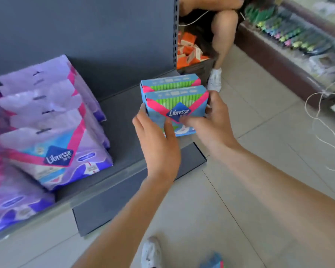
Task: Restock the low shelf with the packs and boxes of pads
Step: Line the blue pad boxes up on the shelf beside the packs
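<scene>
Blue-green-pink boxes [174, 99], purple-pink packs [46, 120], grey shelf [122, 132]

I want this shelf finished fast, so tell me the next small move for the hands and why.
Probably press the front blue box back flush against the rear blue box and let go. The left hand and right hand grip its sides, it is at the right end of the shelf, and the two boxes nearly line up.

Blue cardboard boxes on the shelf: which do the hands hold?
The front blue cardboard box, gripped by left hand and right hand; the rear blue box stands behind it.
</scene>
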Demonstrator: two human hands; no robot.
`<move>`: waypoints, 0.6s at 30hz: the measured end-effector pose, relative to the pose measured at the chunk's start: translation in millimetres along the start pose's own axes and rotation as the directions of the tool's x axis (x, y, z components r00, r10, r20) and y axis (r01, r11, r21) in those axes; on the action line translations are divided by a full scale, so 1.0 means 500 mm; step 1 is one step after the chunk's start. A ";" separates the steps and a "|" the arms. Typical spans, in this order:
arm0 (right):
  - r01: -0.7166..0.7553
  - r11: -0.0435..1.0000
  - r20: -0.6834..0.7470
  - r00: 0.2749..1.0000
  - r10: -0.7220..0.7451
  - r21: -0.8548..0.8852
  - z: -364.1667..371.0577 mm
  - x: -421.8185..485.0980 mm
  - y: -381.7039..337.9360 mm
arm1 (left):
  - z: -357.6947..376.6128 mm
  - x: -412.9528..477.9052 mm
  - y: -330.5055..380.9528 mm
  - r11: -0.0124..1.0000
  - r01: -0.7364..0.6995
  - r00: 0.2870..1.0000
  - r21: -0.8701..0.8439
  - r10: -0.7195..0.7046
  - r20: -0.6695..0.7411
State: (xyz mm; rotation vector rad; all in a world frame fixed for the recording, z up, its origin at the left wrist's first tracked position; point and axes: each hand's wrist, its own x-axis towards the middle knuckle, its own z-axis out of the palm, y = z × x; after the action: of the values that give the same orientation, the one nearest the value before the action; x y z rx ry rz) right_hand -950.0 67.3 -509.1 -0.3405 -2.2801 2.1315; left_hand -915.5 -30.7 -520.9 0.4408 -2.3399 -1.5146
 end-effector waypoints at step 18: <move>0.091 0.971 0.101 0.992 -0.070 -0.222 0.305 0.334 0.129 | 0.052 0.326 -0.216 0.973 0.160 0.952 -0.164 -0.196 -0.237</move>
State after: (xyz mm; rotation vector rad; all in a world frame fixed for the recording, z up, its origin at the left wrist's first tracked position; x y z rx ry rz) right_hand -1125.8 -53.1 -609.2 -0.1495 -2.5477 1.8916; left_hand -1064.3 -120.3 -614.0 0.7775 -2.0272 -1.5888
